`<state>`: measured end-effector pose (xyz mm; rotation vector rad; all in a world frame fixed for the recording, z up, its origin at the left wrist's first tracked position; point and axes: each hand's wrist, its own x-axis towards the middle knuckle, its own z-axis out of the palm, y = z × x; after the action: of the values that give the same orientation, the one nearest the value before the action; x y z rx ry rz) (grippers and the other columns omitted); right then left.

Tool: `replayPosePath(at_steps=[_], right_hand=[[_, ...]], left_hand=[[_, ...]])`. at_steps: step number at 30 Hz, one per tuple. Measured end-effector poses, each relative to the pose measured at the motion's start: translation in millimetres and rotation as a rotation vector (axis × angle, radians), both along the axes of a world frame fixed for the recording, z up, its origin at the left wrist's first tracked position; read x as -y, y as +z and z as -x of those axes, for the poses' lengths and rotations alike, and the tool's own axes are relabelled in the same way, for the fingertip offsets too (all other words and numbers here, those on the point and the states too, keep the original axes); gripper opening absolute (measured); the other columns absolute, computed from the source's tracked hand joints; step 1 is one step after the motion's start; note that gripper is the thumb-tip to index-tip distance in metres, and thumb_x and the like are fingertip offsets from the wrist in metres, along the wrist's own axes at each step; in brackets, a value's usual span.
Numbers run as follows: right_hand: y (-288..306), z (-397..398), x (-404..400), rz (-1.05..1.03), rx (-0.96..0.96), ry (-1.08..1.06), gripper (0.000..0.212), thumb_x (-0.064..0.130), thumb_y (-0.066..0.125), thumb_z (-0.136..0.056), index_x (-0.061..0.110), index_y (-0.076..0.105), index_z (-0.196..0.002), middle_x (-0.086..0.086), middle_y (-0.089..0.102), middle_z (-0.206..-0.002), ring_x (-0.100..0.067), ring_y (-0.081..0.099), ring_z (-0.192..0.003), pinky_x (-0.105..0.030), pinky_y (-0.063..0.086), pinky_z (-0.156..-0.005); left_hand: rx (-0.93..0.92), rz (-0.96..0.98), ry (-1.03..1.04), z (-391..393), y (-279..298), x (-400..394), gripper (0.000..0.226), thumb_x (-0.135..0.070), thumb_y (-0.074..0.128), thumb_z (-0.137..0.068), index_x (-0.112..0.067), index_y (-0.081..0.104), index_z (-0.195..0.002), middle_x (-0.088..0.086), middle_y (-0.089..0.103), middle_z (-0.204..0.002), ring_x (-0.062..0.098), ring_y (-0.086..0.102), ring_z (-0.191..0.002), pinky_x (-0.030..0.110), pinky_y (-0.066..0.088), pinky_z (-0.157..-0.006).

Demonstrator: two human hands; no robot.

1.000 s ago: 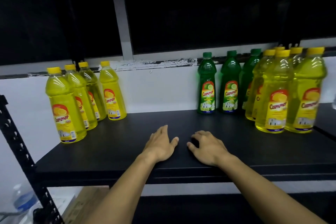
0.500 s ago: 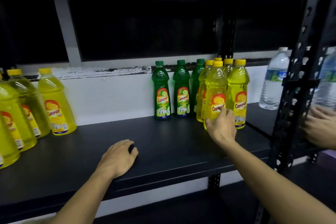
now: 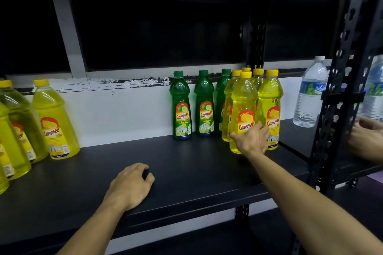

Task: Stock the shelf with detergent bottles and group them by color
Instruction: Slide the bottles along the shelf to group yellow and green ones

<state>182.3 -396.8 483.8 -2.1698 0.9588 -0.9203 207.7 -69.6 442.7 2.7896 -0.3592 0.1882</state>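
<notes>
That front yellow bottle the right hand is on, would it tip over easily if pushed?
Probably: the front yellow bottle is tall and narrow-based. It looks full, so likely heavy. Its glossy plastic may slip under the right hand.

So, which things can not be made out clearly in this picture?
- Head view: how many yellow bottles stand in the right cluster; the front ones hide those behind.
- Third green bottle: label covered by a yellow bottle.
- Left yellow group: cut off by the left edge.
- Right hand on the front yellow bottle: fingertips hidden behind it.
- Another person's hands: partly behind the rack post and cut off by the right edge.
</notes>
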Motion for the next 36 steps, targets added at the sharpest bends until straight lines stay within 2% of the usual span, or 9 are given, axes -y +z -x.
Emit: replayPosePath(at_steps=[3,7,13,20,31,34,36], right_hand=[[-1,3,-5,0.008,-0.013,0.031,0.089,0.052,0.08,-0.07,0.003,0.038,-0.132,-0.019,0.038,-0.134,-0.035,0.037,-0.125,-0.045,0.041,-0.097],[-5,10,-26,0.004,0.012,0.112,0.094,0.049,0.08,-0.071,0.004,0.031,-0.137,-0.017,0.035,-0.137,-0.034,0.037,-0.128,-0.044,0.042,-0.097],[-14,14,-71,-0.063,0.061,0.291,0.098,0.051,0.077,-0.073,0.011,0.022,-0.145,-0.009,0.049,-0.136,-0.032,0.05,-0.124,-0.048,0.042,-0.097],[-19,24,-130,-0.019,0.056,0.422,0.101,0.059,0.076,-0.069,0.018,0.023,-0.144,-0.004,0.05,-0.135,-0.027,0.051,-0.123,-0.043,0.044,-0.095],[-21,28,-164,0.029,0.055,0.495,0.105,0.068,0.073,-0.066,0.02,0.021,-0.144,-0.001,0.046,-0.138,-0.021,0.048,-0.125,-0.04,0.044,-0.095],[-22,30,-153,0.024,0.027,0.562,0.112,0.075,0.066,-0.066,0.021,0.014,-0.149,0.0,0.043,-0.144,-0.021,0.044,-0.13,-0.044,0.042,-0.099],[-23,32,-138,-0.036,0.035,0.641,0.1,0.076,0.053,-0.076,0.023,0.013,-0.151,0.004,0.042,-0.145,-0.019,0.042,-0.132,-0.048,0.038,-0.104]], left_hand=[[0.003,0.003,0.0,0,-1,0,0.048,-0.05,0.037,-0.098,-0.031,0.042,-0.142,-0.011,0.043,-0.147,0.013,0.041,-0.133,0.036,0.039,-0.105],[-0.007,0.0,0.003,-1,-1,1,0.048,-0.05,0.037,-0.098,-0.031,0.042,-0.142,-0.012,0.041,-0.148,0.013,0.04,-0.134,0.036,0.038,-0.106],[-0.008,0.001,0.001,1,0,2,0.049,-0.05,0.037,-0.098,-0.03,0.042,-0.143,-0.012,0.041,-0.148,0.014,0.038,-0.135,0.038,0.037,-0.107],[-0.026,-0.006,0.007,1,0,1,0.049,-0.05,0.036,-0.099,-0.03,0.041,-0.143,-0.011,0.039,-0.15,0.015,0.036,-0.136,0.038,0.035,-0.108],[-0.008,-0.019,0.003,0,-1,1,0.049,-0.051,0.039,-0.098,-0.03,0.044,-0.141,-0.009,0.044,-0.146,0.015,0.041,-0.133,0.039,0.04,-0.104],[-0.011,-0.014,0.002,0,-1,2,0.048,-0.05,0.039,-0.098,-0.03,0.044,-0.141,-0.009,0.045,-0.146,0.015,0.041,-0.132,0.039,0.039,-0.104],[-0.002,0.0,-0.002,1,-1,1,0.045,-0.047,0.036,-0.1,-0.028,0.046,-0.14,-0.009,0.047,-0.144,0.015,0.042,-0.132,0.039,0.039,-0.105]])
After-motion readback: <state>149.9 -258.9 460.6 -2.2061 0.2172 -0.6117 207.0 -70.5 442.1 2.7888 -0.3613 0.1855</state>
